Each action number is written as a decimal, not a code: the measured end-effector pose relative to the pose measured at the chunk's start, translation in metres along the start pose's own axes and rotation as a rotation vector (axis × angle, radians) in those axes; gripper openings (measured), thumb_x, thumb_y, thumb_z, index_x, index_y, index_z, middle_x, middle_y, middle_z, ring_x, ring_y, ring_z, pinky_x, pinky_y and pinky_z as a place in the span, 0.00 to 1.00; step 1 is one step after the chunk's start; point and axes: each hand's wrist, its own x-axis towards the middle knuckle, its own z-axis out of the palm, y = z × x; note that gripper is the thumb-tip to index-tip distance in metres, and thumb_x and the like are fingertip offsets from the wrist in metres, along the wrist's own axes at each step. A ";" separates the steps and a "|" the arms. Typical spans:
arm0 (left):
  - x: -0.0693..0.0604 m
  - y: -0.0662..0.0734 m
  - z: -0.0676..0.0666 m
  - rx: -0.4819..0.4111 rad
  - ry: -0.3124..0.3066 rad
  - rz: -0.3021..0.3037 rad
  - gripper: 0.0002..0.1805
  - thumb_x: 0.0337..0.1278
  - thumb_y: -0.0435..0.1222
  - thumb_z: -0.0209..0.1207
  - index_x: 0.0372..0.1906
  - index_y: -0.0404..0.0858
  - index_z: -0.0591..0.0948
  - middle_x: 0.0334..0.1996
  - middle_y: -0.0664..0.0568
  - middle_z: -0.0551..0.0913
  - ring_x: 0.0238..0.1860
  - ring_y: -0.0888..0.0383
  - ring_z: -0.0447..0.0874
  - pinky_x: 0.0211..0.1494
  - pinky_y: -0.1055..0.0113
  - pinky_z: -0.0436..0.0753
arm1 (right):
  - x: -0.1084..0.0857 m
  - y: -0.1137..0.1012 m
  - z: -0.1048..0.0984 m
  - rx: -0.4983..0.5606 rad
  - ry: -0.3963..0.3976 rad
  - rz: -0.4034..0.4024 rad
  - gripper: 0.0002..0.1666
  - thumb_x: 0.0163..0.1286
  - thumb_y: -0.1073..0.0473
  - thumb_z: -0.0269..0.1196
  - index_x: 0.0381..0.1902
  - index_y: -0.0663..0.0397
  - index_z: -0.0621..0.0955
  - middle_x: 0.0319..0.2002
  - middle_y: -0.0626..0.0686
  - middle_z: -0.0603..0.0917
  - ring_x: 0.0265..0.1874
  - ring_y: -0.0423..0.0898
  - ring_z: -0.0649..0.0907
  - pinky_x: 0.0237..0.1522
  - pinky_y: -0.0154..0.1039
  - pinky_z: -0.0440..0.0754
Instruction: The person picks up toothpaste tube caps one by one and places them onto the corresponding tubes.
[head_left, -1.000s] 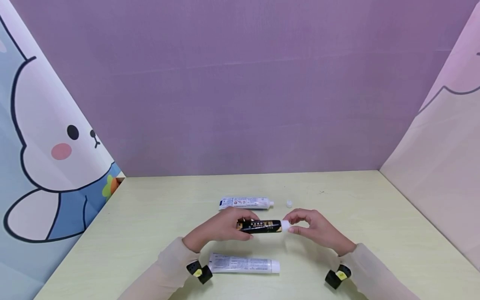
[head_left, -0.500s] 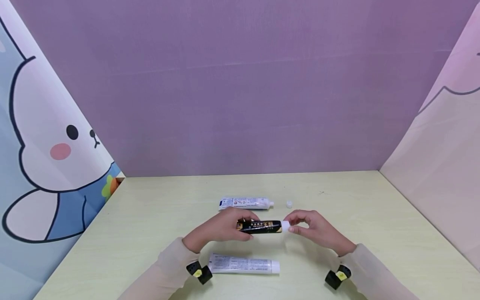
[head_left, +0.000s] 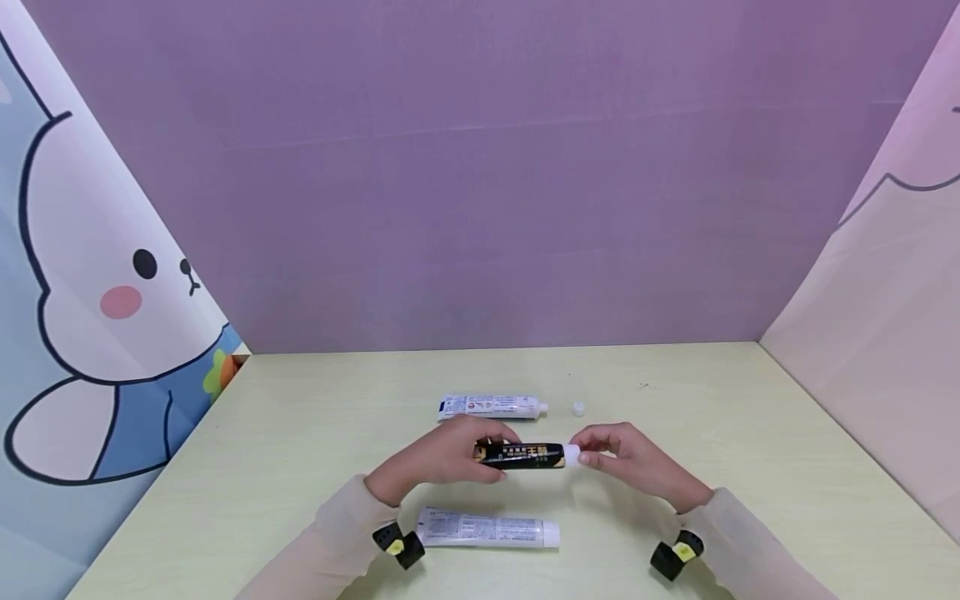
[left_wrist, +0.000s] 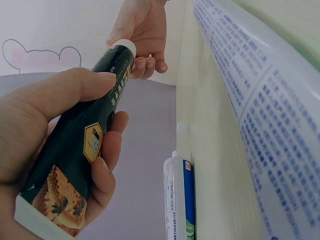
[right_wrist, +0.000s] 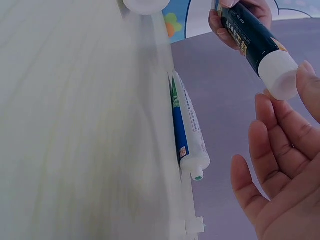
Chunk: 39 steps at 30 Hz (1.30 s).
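Observation:
A black toothpaste tube [head_left: 528, 455] with gold lettering is held level above the table. My left hand [head_left: 459, 450] grips its body, fingers and thumb wrapped around it in the left wrist view. At the other end, thumb and forefinger of my right hand [head_left: 633, 454] pinch the white cap [right_wrist: 277, 75]; the cap sits on the tube. Behind the hands lies a white and blue toothpaste tube [head_left: 491, 406], its bare nozzle pointing right. A small white loose cap [head_left: 578, 408] lies just right of that nozzle. Nearer me rests another white toothpaste tube [head_left: 487, 529], capped.
All of this is on a pale wood-look table [head_left: 337, 400]. A purple backdrop [head_left: 495, 183] rises at its far edge. Printed cartoon panels stand at the left [head_left: 112, 250] and right [head_left: 900, 333]. Each wrist wears a small black camera.
Both hands have shifted very slightly, with the black tube and its cap moving a little to the right and nearer me. The grip is the same, and the things on the table have stayed put.

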 end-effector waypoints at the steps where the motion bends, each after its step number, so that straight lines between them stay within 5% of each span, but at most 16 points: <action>1: 0.000 0.000 0.000 0.001 0.000 -0.001 0.20 0.47 0.37 0.69 0.49 0.46 0.81 0.37 0.61 0.82 0.34 0.67 0.74 0.40 0.72 0.74 | 0.000 0.000 0.000 0.001 -0.003 0.004 0.13 0.68 0.62 0.58 0.42 0.69 0.80 0.37 0.65 0.82 0.35 0.35 0.79 0.37 0.33 0.78; 8: 0.000 -0.001 -0.001 0.001 0.010 -0.005 0.20 0.47 0.37 0.68 0.50 0.47 0.81 0.37 0.60 0.82 0.33 0.66 0.73 0.38 0.72 0.74 | 0.000 -0.001 0.000 -0.017 0.030 0.006 0.12 0.69 0.62 0.57 0.44 0.65 0.80 0.38 0.58 0.82 0.35 0.36 0.78 0.39 0.34 0.77; 12: 0.000 -0.003 -0.002 -0.010 0.016 -0.003 0.20 0.48 0.37 0.68 0.50 0.47 0.80 0.38 0.60 0.81 0.33 0.65 0.74 0.37 0.72 0.74 | 0.000 0.000 0.000 -0.028 0.086 -0.066 0.13 0.63 0.67 0.62 0.47 0.59 0.79 0.42 0.50 0.81 0.40 0.39 0.79 0.44 0.36 0.77; 21: 0.001 -0.005 0.000 -0.014 0.017 0.008 0.20 0.47 0.36 0.69 0.49 0.46 0.81 0.37 0.59 0.82 0.32 0.66 0.73 0.36 0.72 0.74 | 0.002 0.002 0.001 -0.017 0.103 -0.188 0.17 0.55 0.70 0.68 0.42 0.57 0.77 0.41 0.54 0.79 0.43 0.45 0.77 0.46 0.37 0.77; 39: 0.001 -0.006 0.001 -0.006 0.008 -0.001 0.20 0.47 0.37 0.69 0.49 0.47 0.81 0.37 0.60 0.82 0.33 0.67 0.74 0.37 0.72 0.74 | 0.000 -0.001 0.004 -0.079 0.142 -0.115 0.15 0.54 0.64 0.70 0.39 0.54 0.79 0.39 0.50 0.81 0.41 0.44 0.78 0.46 0.37 0.76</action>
